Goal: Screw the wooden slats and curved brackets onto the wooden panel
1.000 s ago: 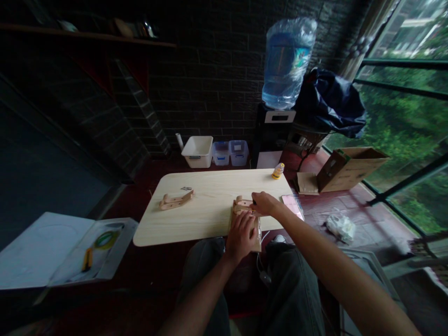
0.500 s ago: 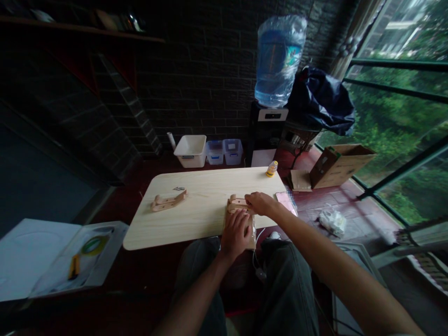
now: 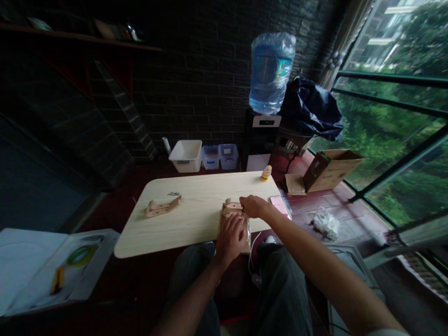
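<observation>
A pale wooden piece with rounded ends lies on a board wrapped in clear film at the table's near edge. My left hand lies over the board, fingers stretched forward and fingertips against the wooden piece. Closed at the right end of this piece, my right hand grips a small black-and-yellow tool, mostly hidden by the fingers. A second, similar wooden piece rests on the left of the table, with small dark metal parts behind it.
The light wooden table also carries a yellow-capped bottle and a pink-screened phone. Left of it sits an opened white case. Plastic bins, a water dispenser and a cardboard box stand beyond.
The view has tilted slightly, shifting everything a little down and left. My right hand has turned a little, and the black-and-yellow tool shows more clearly beneath it. My left hand stays in place.
</observation>
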Tool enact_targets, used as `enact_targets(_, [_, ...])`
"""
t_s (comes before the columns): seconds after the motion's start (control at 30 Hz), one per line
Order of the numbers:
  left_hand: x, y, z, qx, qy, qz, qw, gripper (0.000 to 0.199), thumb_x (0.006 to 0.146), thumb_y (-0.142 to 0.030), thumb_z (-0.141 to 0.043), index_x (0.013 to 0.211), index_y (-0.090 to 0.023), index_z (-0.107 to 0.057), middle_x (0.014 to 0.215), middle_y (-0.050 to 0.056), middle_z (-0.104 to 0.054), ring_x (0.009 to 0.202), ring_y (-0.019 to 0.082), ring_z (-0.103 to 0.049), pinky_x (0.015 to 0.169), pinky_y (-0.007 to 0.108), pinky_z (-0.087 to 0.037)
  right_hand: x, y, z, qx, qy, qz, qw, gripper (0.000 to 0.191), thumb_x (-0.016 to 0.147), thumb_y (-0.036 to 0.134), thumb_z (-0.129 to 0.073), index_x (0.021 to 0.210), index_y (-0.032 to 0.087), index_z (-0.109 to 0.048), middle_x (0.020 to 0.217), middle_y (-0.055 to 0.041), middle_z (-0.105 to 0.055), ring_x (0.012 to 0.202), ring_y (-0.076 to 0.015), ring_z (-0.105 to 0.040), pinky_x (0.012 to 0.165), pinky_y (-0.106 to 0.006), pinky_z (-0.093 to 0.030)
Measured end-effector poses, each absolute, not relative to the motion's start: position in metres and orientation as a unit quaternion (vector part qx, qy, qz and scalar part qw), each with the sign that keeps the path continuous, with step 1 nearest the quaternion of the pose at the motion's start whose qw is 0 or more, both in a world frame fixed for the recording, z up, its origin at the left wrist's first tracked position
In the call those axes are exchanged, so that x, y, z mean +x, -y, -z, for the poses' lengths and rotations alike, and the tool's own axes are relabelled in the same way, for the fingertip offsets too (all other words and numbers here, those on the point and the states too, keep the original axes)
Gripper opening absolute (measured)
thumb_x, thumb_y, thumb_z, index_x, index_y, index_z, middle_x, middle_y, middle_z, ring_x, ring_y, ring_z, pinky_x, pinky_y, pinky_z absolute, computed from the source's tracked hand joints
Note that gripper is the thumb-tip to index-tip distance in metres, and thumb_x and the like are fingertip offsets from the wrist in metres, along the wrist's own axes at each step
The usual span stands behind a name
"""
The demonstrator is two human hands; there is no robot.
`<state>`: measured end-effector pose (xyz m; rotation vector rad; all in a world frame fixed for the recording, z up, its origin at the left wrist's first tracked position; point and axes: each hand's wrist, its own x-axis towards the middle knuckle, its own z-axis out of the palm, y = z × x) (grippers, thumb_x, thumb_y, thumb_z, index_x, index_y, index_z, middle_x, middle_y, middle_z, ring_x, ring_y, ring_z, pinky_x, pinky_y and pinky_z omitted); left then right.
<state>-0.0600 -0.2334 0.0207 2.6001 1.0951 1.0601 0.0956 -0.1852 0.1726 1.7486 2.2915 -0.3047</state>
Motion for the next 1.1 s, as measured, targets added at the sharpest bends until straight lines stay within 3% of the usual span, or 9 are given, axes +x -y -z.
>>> enact_targets(0.13, [-0.060,0.233,-0.020,0.861,-0.365,-0.350,0.060,0.051,0.090,-0.019,-0.059,0.141,-0.025,-0.054,0.145,0.010,-0.057,0.143,0.032,-0.045,0.119,0.060,-0.040,0.099,0.188,-0.167,0.609,-0.782,0.079,0.107,0.028,0.098,0.023,-0.053,0.123,0.013,-0.062,0.116,-0.0197,-0.073,0.108,-0.0279,-0.072,0.087,-0.035,-0.056])
enact_targets(0.33, [-0.059,0.233,-0.020,0.859,-0.374,-0.343,0.067,0.049,0.091,-0.018,-0.058,0.139,-0.025,-0.055,0.147,0.009,-0.056,0.145,0.031,-0.042,0.121,0.059,-0.040,0.102,0.180,-0.159,0.638,-0.755,0.084,0.123,0.035,0.100,0.034,-0.051,0.122,0.010,-0.064,0.115,-0.0230,-0.073,0.107,-0.0299,-0.072,0.086,-0.036,-0.056])
enact_targets(0.67, [-0.059,0.233,-0.019,0.859,-0.371,-0.346,0.069,0.048,0.091,-0.019,-0.057,0.139,-0.024,-0.054,0.147,0.010,-0.056,0.145,0.030,-0.042,0.120,0.059,-0.040,0.100,0.185,-0.169,0.589,-0.793,0.081,0.133,0.034,0.096,0.023,-0.055,0.128,0.013,-0.057,0.114,-0.0201,-0.074,0.106,-0.0303,-0.073,0.082,-0.036,-0.057])
enact_targets(0.93, [-0.059,0.232,-0.019,0.860,-0.369,-0.345,0.073,0.047,0.091,-0.018,-0.057,0.138,-0.023,-0.055,0.144,0.011,-0.057,0.145,0.032,-0.043,0.118,0.061,-0.041,0.103,0.186,-0.158,0.644,-0.754,0.084,0.098,0.034,0.102,0.035,-0.049,0.125,0.011,-0.058,0.116,-0.0229,-0.072,0.107,-0.0298,-0.072,0.084,-0.035,-0.055])
enact_targets(1.1, [-0.059,0.233,-0.020,0.861,-0.372,-0.339,0.072,0.043,0.093,-0.020,-0.056,0.137,-0.022,-0.056,0.146,0.010,-0.056,0.146,0.030,-0.042,0.122,0.057,-0.039,0.099,0.190,-0.166,0.627,-0.765,0.102,0.110,0.040,0.098,0.031,-0.054,0.130,0.007,-0.053,0.117,-0.0229,-0.072,0.107,-0.0311,-0.072,0.083,-0.035,-0.056])
